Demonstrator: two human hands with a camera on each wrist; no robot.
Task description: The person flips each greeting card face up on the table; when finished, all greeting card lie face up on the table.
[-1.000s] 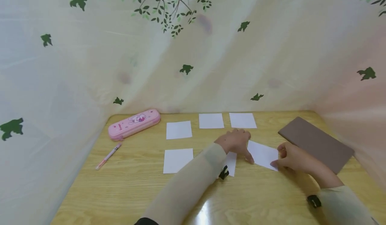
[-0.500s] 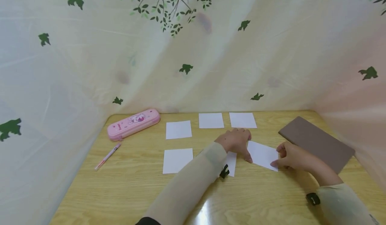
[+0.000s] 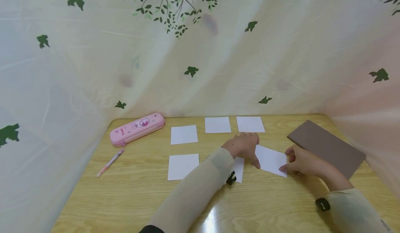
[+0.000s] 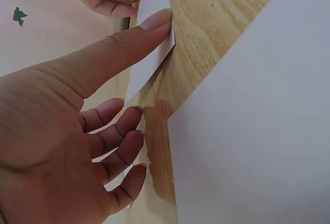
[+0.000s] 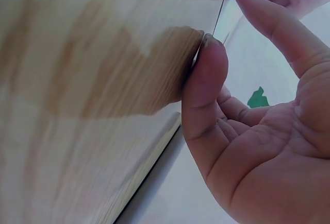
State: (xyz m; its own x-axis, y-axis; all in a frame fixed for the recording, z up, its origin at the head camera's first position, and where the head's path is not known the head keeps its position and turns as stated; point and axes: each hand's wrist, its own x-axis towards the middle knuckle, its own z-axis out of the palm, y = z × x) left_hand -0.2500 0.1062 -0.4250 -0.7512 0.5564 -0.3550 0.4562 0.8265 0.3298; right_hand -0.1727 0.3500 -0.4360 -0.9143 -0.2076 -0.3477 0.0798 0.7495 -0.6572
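Note:
A white paper card (image 3: 270, 159) lies slightly askew on the right half of the table, between both hands. At its left end is my left hand (image 3: 243, 147), thumb and fingers spread. In the left wrist view, the straight thumb (image 4: 149, 26) rests on the card's edge and the other fingers are loosely bent. My right hand (image 3: 301, 160) holds the card's right end with thumb and index finger at its edge. The right wrist view shows a bent finger (image 5: 206, 74) against the tabletop. Another card (image 3: 239, 170) is partly hidden under my left forearm.
Several more white cards lie about, one at front left (image 3: 182, 167) and others further back. A pink pencil case (image 3: 137, 129) and a pen (image 3: 110, 162) are at left. A brown flat notebook or board (image 3: 326, 148) lies at right. A patterned curtain (image 3: 218, 59) hangs behind.
Both hands stay at the ends of the same card, almost still. The head view has shifted slightly.

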